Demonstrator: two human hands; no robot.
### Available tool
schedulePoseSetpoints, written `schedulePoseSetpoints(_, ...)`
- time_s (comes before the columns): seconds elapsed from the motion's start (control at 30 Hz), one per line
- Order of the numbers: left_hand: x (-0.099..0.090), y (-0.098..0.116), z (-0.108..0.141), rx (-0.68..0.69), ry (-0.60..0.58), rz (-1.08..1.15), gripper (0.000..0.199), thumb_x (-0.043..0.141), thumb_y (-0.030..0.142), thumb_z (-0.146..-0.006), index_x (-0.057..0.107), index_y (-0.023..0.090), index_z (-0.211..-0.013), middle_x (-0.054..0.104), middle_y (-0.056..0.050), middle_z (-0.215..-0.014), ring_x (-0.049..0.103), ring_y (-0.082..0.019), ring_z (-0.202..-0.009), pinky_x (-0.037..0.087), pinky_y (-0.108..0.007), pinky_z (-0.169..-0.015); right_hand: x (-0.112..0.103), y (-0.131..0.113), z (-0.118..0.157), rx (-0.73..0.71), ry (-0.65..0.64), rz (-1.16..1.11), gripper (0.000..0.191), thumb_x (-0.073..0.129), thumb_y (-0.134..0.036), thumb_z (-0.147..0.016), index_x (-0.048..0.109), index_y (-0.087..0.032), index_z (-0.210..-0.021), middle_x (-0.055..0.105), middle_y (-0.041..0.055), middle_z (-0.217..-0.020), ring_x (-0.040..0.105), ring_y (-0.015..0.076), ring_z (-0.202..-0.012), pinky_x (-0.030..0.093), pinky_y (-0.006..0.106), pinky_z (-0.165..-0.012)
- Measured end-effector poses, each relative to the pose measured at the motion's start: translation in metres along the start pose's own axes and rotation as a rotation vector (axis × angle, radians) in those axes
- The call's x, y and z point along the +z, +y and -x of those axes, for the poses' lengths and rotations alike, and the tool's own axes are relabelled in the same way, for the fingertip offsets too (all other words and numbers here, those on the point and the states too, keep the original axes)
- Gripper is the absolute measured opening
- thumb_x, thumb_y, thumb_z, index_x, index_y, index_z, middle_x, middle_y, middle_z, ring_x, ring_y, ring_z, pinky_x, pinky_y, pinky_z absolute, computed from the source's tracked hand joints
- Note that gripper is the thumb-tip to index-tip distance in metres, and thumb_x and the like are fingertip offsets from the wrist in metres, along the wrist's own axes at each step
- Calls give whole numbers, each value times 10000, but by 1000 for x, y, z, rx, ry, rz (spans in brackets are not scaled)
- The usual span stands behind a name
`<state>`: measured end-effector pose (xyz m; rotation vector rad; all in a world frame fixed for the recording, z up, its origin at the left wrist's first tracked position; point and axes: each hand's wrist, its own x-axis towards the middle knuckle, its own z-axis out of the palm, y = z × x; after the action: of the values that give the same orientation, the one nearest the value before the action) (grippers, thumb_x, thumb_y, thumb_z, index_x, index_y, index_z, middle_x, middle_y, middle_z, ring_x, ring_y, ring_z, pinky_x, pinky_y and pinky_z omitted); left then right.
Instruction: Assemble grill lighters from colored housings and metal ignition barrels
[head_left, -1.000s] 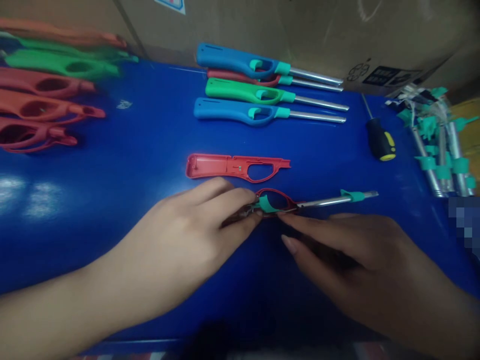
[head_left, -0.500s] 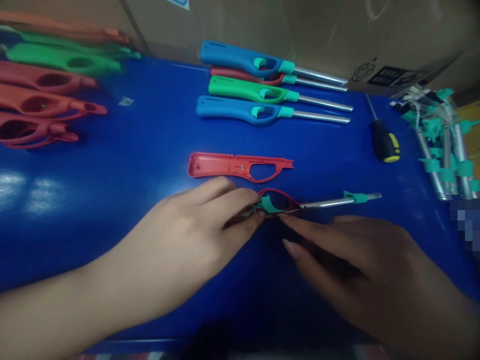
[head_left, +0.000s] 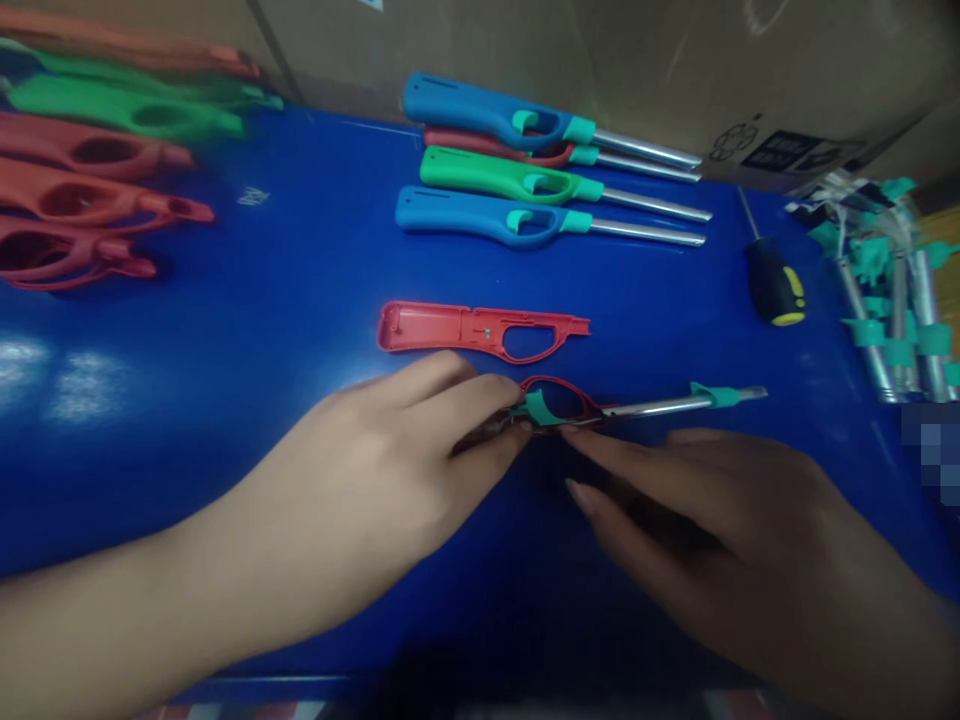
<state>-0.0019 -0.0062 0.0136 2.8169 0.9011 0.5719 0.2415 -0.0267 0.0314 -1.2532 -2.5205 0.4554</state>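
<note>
Everything has slid slightly right and up in my view since the earlier frame, while the grip on the half-built lighter (head_left: 562, 405) looks nearly unchanged.

The blue tabletop (head_left: 262, 300) fills most of my screen. Its front edge runs along the bottom of the frame, and its far side meets cardboard boxes (head_left: 465, 50). At the upper left, red and green handles (head_left: 90, 150) run off the frame edge. Four finished lighters (head_left: 487, 190) lie side by side near the boxes, tubes pointing right. At the right, a pile of metal tubes (head_left: 885, 290) with teal collars sits near the table's right end, with a screwdriver (head_left: 774, 295) just to its left.

My left hand (head_left: 390, 450) and right hand (head_left: 720, 530) come in from the bottom corners and nearly meet. The left fingers curl over the lighter's rear end, pinching it. The right fingertips reach its lower edge by the finger loop, but I cannot tell whether they are pinching.

The lighter lies level, close to the front of the group, with its tube pointing right and its tip well apart from the pile. A loose red shell (head_left: 480, 332) lies just beyond the left fingers, so that's my tightest gap. The finished row is farther back.
</note>
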Motion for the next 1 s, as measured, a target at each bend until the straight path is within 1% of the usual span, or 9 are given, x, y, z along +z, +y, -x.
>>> schedulePoseSetpoints(0.1,0,0,0,-4,-12,10,337,406,185,-1041,734,123,-1090,716,-111,-1101,694,-277,-1009,650,-430,-825,2,-1,2,-38,9,51,295,542,-283,-990,723,-124,-1161,697,15,-656,603,169,-513,413,315,-477)
schedulePoseSetpoints(0.23,0,1,1,-17,-7,8,327,410,197,-1042,728,130,-1084,714,-106,-1116,685,-273,-1019,643,-412,-817,6,-2,5,-116,39,107,287,547,-273,-993,706,-103,-1162,703,25,-680,602,165,-520,411,323,-506)
schedulePoseSetpoints(0.33,1,1,1,-10,15,4,296,439,185,-1030,715,129,-1120,709,-112,-1125,676,-266,-1019,631,-393,-816,7,-2,5,-71,53,69,275,543,-257,-990,717,-109,-1143,717,26,-692,614,154,-523,421,309,-508)
schedulePoseSetpoints(0.43,1,0,3,1,20,5,279,480,171,-1008,701,131,-1174,700,-121,-1134,664,-271,-1030,617,-389,-822,5,-2,4,12,20,-5,285,552,-262,-976,725,-129,-1160,726,22,-697,625,157,-533,435,299,-504)
schedulePoseSetpoints(0.5,1,0,4,-2,15,10,278,501,169,-998,699,138,-1190,699,-120,-1134,658,-272,-1034,609,-386,-827,2,-2,4,41,-8,-30,303,560,-273,-971,718,-144,-1196,734,20,-712,633,160,-550,450,298,-517)
schedulePoseSetpoints(0.73,1,0,4,-19,8,25,276,534,172,-990,694,174,-1216,703,-98,-1152,653,-255,-1047,590,-363,-840,-1,-2,5,32,-2,-4,305,547,-284,-983,730,-137,-1177,721,27,-687,608,158,-530,430,298,-503)
schedulePoseSetpoints(0.9,0,-1,2,15,6,-11,260,516,180,-1001,701,130,-1176,699,-116,-1133,652,-270,-1018,597,-375,-781,-2,-2,5,25,-2,3,315,544,-280,-984,719,-134,-1200,714,23,-681,610,158,-535,432,297,-506)
schedulePoseSetpoints(1.0,0,-1,2,16,12,-20,258,501,184,-1007,707,131,-1153,701,-113,-1116,657,-266,-1004,604,-374,-771,-2,-2,4,22,3,1,310,542,-287,-986,722,-136,-1187,708,19,-668,600,153,-521,420,293,-492)
